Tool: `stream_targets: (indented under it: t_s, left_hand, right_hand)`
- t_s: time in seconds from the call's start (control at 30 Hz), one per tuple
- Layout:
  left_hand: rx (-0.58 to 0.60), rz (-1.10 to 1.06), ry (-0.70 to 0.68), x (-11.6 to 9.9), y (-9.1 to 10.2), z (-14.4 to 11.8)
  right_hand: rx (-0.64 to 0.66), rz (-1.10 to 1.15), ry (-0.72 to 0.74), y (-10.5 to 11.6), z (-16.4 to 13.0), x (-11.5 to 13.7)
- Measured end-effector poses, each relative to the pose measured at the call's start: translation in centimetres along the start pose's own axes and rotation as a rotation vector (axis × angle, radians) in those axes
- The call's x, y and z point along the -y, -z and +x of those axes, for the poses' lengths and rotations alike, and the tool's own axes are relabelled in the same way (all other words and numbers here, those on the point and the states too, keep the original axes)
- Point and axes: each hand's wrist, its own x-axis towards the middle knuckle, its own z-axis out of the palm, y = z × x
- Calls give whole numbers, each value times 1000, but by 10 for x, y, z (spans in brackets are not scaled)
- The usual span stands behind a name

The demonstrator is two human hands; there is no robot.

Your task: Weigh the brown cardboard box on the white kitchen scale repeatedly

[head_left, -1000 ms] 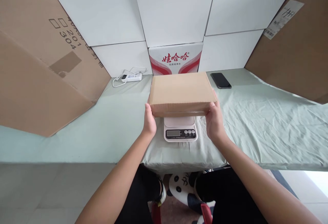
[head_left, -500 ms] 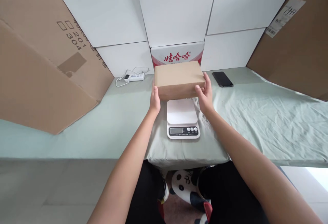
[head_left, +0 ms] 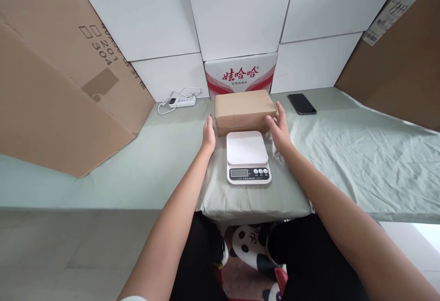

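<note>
Plain brown cardboard box point(head_left: 245, 110) on surface, near back edge behind scale point(head_left: 248, 157).
Closed, unmarked; left hand point(head_left: 208, 135) and right hand point(head_left: 280, 129) flank it, grips spread.

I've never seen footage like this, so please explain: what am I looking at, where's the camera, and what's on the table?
The camera sits on a person's head and looks down at their own bare arms; there is no machine. The left hand and the right hand are open at either end of a brown cardboard box, which lies on the cloth-covered table just behind a small white kitchen scale. Neither hand grips the box; whether they touch it is hard to tell. Further back lie a black phone and a white power strip. White panels and large sheets of cardboard stand around the table.
</note>
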Motion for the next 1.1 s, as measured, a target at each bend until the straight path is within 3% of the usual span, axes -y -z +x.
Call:
stream_targets:
  t_s: [0.1,0.33,0.53,0.83,1.1]
  left_hand:
    - [-99,2,92,-10,2,-6]
    - [79,-97,147,-29,-13,-24]
    - [172,-84,103,-33,-14,-28]
    - [200,-128,74,-31,-7,-21]
    - [219,-143,-49,-59,-12,-34]
  right_hand:
    - [-3,-25,-57,9,-1,-6]
    - [85,-36,-133,8,0,-15]
    - [120,-47,7,-3,-7,-6]
    - [157,-24,55,-9,-11,1]
    - [149,-67,204,-8,-17,21]
